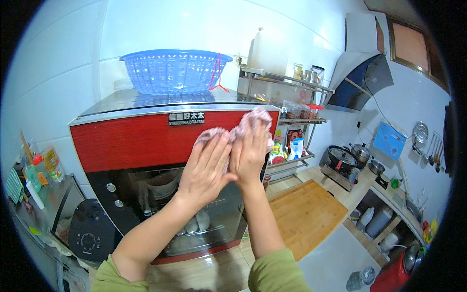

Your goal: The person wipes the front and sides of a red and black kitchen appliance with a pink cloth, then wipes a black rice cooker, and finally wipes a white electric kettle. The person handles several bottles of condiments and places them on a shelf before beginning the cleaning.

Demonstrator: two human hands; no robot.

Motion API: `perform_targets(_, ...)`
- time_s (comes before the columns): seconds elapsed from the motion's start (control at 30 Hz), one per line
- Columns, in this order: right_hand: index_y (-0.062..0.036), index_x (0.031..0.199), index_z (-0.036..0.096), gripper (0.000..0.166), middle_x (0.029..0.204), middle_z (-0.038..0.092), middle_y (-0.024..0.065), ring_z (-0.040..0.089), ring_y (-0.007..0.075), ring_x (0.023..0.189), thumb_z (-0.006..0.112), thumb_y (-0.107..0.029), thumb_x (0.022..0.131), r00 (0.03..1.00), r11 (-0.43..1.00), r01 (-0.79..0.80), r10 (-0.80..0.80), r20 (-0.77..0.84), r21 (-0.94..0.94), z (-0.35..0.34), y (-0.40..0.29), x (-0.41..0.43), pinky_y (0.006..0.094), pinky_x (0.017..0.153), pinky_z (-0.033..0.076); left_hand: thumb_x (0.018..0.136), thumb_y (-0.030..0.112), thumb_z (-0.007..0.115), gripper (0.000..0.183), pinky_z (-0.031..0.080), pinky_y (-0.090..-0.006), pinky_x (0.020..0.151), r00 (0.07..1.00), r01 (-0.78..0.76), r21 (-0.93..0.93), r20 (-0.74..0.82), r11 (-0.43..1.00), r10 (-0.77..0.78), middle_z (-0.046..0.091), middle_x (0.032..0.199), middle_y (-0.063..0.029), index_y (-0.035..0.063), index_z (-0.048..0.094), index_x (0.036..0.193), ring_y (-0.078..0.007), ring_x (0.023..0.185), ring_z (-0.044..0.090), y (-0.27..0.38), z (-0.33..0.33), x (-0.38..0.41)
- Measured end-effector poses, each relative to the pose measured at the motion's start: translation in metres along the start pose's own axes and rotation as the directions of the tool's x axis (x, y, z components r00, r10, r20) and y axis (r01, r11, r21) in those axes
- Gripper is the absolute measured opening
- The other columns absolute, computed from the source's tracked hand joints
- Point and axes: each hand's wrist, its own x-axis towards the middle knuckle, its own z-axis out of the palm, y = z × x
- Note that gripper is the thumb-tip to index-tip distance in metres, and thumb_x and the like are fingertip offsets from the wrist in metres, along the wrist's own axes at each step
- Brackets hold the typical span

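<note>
A pink-and-white cloth (257, 116) is bunched under both hands against the red upper front panel (124, 142) of a glass-doored dish cabinet. Flat on the cloth's left part lies my left hand (208, 168), its fingers pointing up. My right hand (250, 157) presses the cloth's right part near the panel's right edge, its fingers extended and slightly blurred. The two hands almost touch at the thumbs. On the cabinet's metal top stands a blue perforated plastic basket (175, 71) with a red string. Bowls (202, 221) show behind the dark glass door, partly hidden by my arms.
A metal shelf rack (303, 120) with jars and packets stands right of the cabinet. Further right are a wooden cutting board (306, 215) and a portable gas stove (341, 177) with a lidded pan. A black appliance (89, 230) and bottles (53, 164) are at the left.
</note>
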Motion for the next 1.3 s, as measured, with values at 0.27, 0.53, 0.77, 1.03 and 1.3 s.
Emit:
perform_targets(0.27,-0.0008,0.119,0.048,0.045,0.126,0.040,0.0203,0.031,0.0397,0.122,0.053,-0.023,0.080,0.982,0.984,-0.177,0.179,-0.062,0.033,0.010,-0.052,-0.005,0.0525,0.100,0.018,0.081,0.052,0.036,0.067,0.014,-0.0416,0.107,0.994,0.111,0.059,0.008,0.992,-0.112,0.030,0.136,-0.0119,0.0022,0.043,0.125,-0.0236,0.129,0.023,-0.018,-0.021,-0.029)
perform_targets(0.53,-0.0060,0.113,0.055,0.041,0.123,0.044,0.0146,0.036,0.0334,0.120,0.058,-0.023,0.075,0.973,0.975,0.190,-0.203,0.108,0.117,0.007,-0.089,-0.025,0.0507,0.099,0.023,0.078,0.063,0.031,0.077,0.015,-0.0437,0.106,0.982,0.187,0.101,0.014,0.977,-0.189,0.027,0.138,-0.0119,0.0026,0.042,0.125,-0.0251,0.130,0.019,-0.041,-0.037,-0.074)
perform_targets(0.77,-0.0018,0.118,0.050,0.045,0.127,0.040,0.0202,0.033,0.0361,0.123,0.055,-0.023,0.078,1.000,1.000,0.012,-0.012,-0.004,0.007,0.013,-0.102,-0.003,0.0510,0.100,0.021,0.084,0.055,0.027,0.068,0.014,-0.0429,0.106,0.984,0.176,0.111,-0.027,0.978,-0.174,0.028,0.138,-0.0113,0.0036,0.040,0.127,-0.0242,0.130,0.020,-0.059,-0.050,-0.052)
perform_targets(1.03,-0.0032,0.111,0.055,0.039,0.125,0.043,0.0159,0.035,0.0343,0.122,0.056,-0.020,0.076,0.980,0.975,0.191,-0.196,0.035,0.114,0.019,-0.111,0.001,0.0477,0.102,0.018,0.083,0.055,0.030,0.069,0.014,-0.0452,0.106,0.983,0.185,0.107,-0.041,0.977,-0.182,0.029,0.137,-0.0126,0.0019,0.040,0.127,-0.0262,0.130,0.021,-0.072,-0.054,-0.065)
perform_targets(1.3,-0.0032,0.100,0.061,0.032,0.119,0.049,0.0151,0.042,0.0354,0.115,0.058,-0.022,0.075,0.974,0.966,0.225,-0.224,-0.020,0.132,0.026,-0.135,-0.014,0.0491,0.096,0.027,0.082,0.055,0.033,0.068,0.017,-0.0446,0.105,0.988,0.155,0.103,-0.023,0.983,-0.154,0.033,0.134,-0.0127,0.0001,0.049,0.118,-0.0260,0.128,0.024,-0.085,-0.074,-0.075)
